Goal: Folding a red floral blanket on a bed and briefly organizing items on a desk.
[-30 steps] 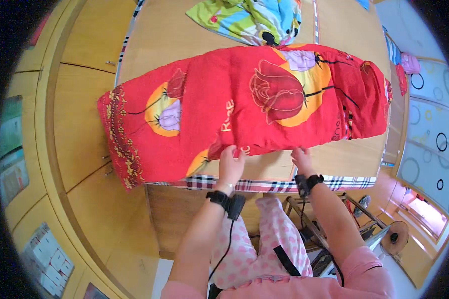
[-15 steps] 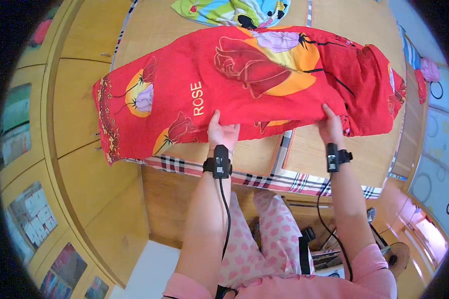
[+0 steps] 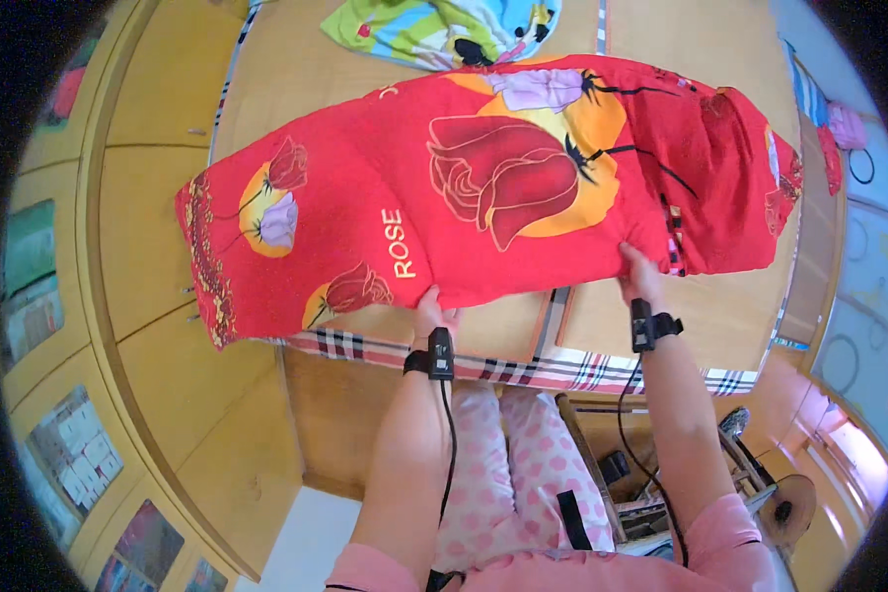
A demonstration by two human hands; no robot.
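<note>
A large red towel (image 3: 365, 217), printed with roses and pale letters, lies folded lengthwise across the table. Its near edge is held by my left hand (image 3: 433, 311), with the thumb on top and the fingers partly hidden underneath. My right hand (image 3: 640, 273) grips the same edge farther right, its thumb over the cloth and its other fingers mostly out of sight. The right part of the towel is wrinkled and bunched, and a small dark checked patch shows there beside my right hand.
A green and blue patterned cloth (image 3: 434, 35) lies at the far side. The wooden table top (image 3: 622, 321) has a plaid border along its near edge. Yellow cabinets (image 3: 197, 395) stand to the left. Below the table at right is a wooden frame with things in it.
The near edge of the towel has come toward me with both hands, and its big rose now lies flatter. The checked patch at right shows more.
</note>
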